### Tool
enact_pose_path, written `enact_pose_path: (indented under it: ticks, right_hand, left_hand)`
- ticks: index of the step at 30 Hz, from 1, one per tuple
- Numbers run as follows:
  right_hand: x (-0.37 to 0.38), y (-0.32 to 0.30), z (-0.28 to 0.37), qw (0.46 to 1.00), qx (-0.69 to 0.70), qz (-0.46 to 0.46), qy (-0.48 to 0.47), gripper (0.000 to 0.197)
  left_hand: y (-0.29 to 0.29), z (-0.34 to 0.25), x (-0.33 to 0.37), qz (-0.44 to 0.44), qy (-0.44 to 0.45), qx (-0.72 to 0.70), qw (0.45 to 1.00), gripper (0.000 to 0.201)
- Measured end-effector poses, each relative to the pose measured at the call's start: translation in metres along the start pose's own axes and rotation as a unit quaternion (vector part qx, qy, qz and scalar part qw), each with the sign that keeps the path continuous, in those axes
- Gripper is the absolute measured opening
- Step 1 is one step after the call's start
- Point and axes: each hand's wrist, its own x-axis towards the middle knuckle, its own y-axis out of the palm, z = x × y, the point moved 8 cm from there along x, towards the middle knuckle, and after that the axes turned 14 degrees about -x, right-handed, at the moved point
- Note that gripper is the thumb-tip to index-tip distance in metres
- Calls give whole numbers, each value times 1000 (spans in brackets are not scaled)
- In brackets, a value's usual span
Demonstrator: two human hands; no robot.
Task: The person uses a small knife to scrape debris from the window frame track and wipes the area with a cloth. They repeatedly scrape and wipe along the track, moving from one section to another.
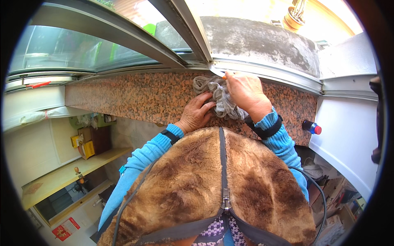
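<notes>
A crumpled grey cloth [221, 98] lies on the speckled reddish granite sill [135, 92], between my two hands. My left hand [197, 112] rests at the cloth's left side, its fingers bent and pressed against the fabric. Above the cloth's right part, my right hand [247, 91] is closed around a slim tool [217, 72] with a pale end and a bit of orange by my fingers. The tool's pale end reaches to the window track [234, 66], close to the foot of the upright frame. My palm hides most of its handle, so its exact kind is unclear.
Sliding window frames [186, 28] rise at the left, with a grey ledge [262, 39] and potted plant [294, 18] outside. A small dark bottle with a red cap [312, 127] stands at the sill's right end. A red object [39, 85] lies by the left track.
</notes>
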Motion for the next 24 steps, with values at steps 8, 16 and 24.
enact_pose_path:
  ticks: [8,16,24]
  right_hand:
    - [7,-7,2,999,9,-22,-42,15]
    - [6,-9,7,999,1,-22,-36,14]
    - [15,-14,9,999,-29,-3,-45,14]
  left_hand:
    - [1,1,0,-1,0,2,1000,55]
    - [1,1,0,3,-3,7,1000,56]
    - [2,2,-1,4,-6,-3,1000,55]
